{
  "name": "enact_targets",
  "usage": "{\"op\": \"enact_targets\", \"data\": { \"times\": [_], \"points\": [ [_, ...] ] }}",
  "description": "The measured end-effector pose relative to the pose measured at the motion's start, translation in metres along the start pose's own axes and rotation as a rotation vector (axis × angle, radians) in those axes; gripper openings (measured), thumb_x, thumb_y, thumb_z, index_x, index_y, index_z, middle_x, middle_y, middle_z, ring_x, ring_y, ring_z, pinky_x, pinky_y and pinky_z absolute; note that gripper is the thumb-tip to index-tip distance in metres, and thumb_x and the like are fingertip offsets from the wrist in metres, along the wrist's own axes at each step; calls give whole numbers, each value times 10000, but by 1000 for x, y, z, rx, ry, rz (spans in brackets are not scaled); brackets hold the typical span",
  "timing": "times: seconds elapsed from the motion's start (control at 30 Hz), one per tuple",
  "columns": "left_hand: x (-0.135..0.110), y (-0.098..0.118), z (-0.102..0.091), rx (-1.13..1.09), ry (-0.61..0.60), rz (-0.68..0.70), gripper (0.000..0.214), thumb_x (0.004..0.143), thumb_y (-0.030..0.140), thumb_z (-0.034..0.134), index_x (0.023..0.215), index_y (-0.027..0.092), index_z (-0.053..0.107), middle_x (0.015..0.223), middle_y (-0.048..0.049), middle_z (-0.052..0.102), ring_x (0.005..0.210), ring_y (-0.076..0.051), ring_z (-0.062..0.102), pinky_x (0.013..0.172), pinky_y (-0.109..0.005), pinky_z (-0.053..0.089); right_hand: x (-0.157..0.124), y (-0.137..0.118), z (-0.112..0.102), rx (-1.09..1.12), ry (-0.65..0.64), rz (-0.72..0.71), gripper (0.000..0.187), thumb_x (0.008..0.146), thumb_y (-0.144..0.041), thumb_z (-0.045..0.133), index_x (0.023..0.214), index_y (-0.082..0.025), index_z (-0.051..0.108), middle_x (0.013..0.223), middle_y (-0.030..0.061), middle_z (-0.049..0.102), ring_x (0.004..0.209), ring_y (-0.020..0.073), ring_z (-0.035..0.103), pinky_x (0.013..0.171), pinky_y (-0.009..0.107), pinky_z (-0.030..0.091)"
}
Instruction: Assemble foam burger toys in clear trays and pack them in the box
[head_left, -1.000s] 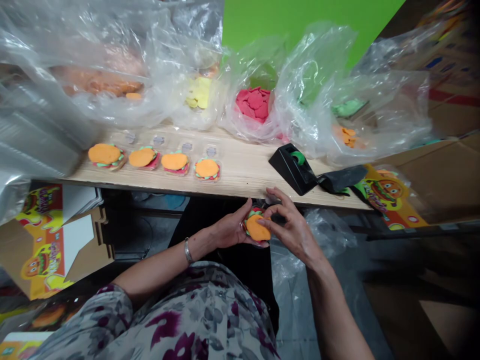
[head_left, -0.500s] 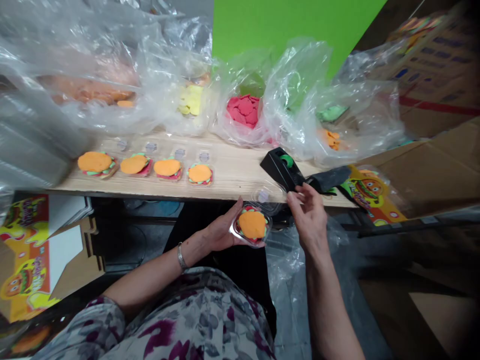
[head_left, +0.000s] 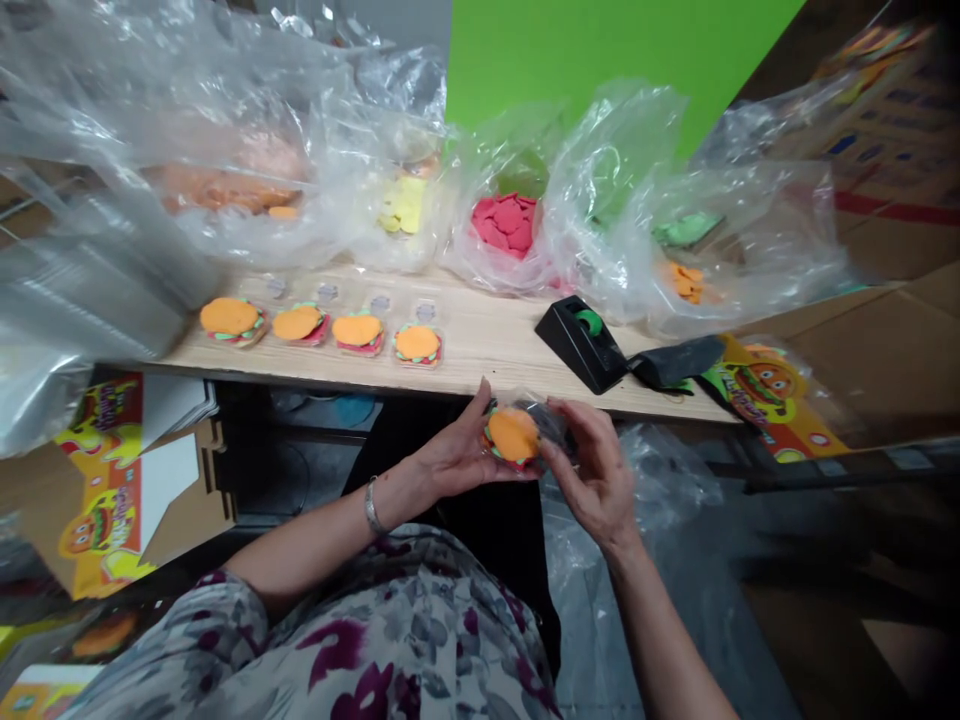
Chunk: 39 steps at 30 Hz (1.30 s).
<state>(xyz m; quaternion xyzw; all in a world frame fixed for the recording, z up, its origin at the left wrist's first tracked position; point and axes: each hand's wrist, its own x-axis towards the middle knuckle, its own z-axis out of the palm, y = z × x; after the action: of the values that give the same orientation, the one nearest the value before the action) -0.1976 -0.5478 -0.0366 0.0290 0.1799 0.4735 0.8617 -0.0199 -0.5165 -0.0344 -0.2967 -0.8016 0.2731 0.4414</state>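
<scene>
The clay burger (head_left: 514, 436) sits in a clear plastic clamshell (head_left: 546, 420), its lid folded over, held just short of the desk (head_left: 480, 340) edge. The left hand (head_left: 457, 462) cradles it in a curled hold; the right hand (head_left: 596, 472) pinches the lid's far side. Four more clay burgers (head_left: 358, 330) sit in a row on the desk.

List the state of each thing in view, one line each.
Left hand: cupping the burger's clear tray from below.
Right hand: holding the clear lid.
Toy burger: in its tray, orange bun on top.
Clear lid: folded toward the burger; closure unclear.
Four burgers: in a row on the table, in open trays.
Tape dispenser: upright, green roll loaded.
Red pieces bag: open, pieces piled inside.
</scene>
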Motion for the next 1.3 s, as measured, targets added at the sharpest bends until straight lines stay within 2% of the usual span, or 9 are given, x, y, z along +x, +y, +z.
{"op": "enact_targets", "data": {
  "times": [0.3, 0.4, 0.5, 0.63, 0.73, 0.83, 0.97, 1.13, 1.3],
  "points": [
    [7, -1, -5, 18, -42, 16, 699, 847, 673, 272, 1044, 87, 600, 934, -133, 680, 913, -234, 631, 935, -470, 423, -12, 0, 9, -132, -103, -216, 570, 806, -168, 611, 1331, -266, 412, 1278, 110, 531, 1198, 272, 503, 995, 524, 430],
    [7, -1, -7, 60, -64, 8, 668, 815, 677, 385, 1021, 83, 610, 934, -125, 674, 888, -223, 626, 914, -455, 442, -19, 6, 14, -123, -106, -254, 536, 807, -132, 594, 1304, -259, 440, 1218, 103, 576, 1185, 271, 520, 1019, 544, 401],
    [4, -3, -11, 205, -56, 7, 428, 793, 460, 622, 1011, 92, 621, 919, -86, 666, 845, -179, 620, 895, -401, 463, -26, 5, 11, -92, -114, -238, 465, 804, -104, 584, 1230, -269, 498, 1166, 84, 605, 1163, 262, 535, 1023, 545, 390],
    [-1, -6, -23, 507, -33, -66, 380, 665, 226, 760, 1010, 144, 624, 913, -41, 648, 840, -148, 613, 863, -374, 488, -35, 0, -2, 14, -177, 66, 304, 844, -180, 572, 1133, -274, 563, 1128, 62, 616, 1091, 221, 567, 963, 434, 450],
    [-2, -11, -32, 702, -117, -201, 404, 632, 226, 786, 991, 162, 613, 896, -27, 637, 822, -134, 608, 823, -352, 504, -40, 6, -5, 98, -161, 421, 386, 844, -328, 587, 1218, -261, 520, 1164, 74, 591, 1034, 205, 577, 893, 374, 478],
    [1, -22, -46, 851, -161, -292, 424, 623, 295, 794, 963, 138, 594, 882, -39, 631, 806, -140, 608, 774, -343, 514, -48, 17, 2, 144, -307, 636, 353, 785, -423, 636, 1073, -221, 620, 1000, 59, 631, 897, 190, 585, 802, 337, 479],
    [-2, -41, -68, 1050, 103, -142, 650, 481, 306, 857, 1017, 156, 519, 874, -23, 620, 770, -150, 605, 699, -333, 505, -65, 24, 9, 290, -338, 828, 350, 671, -431, 734, 916, -201, 634, 860, 19, 611, 807, 164, 558, 724, 294, 447],
    [-19, -51, -80, 1330, 248, 189, 557, 479, 371, 852, 904, 151, 567, 865, -19, 604, 819, -141, 564, 759, -283, 451, -80, 16, 8, 489, -221, 985, 363, 589, -402, 793, 799, -198, 579, 782, -13, 576, 741, 137, 540, 693, 269, 428],
    [-28, -51, -84, 1192, 244, 124, 334, 698, 409, 713, 882, 142, 631, 848, -26, 628, 764, -126, 570, 726, -262, 451, -87, 12, 7, 468, -191, 1015, 327, 620, -430, 763, 756, -187, 591, 739, -11, 576, 699, 126, 523, 672, 262, 412]
  ]
}}
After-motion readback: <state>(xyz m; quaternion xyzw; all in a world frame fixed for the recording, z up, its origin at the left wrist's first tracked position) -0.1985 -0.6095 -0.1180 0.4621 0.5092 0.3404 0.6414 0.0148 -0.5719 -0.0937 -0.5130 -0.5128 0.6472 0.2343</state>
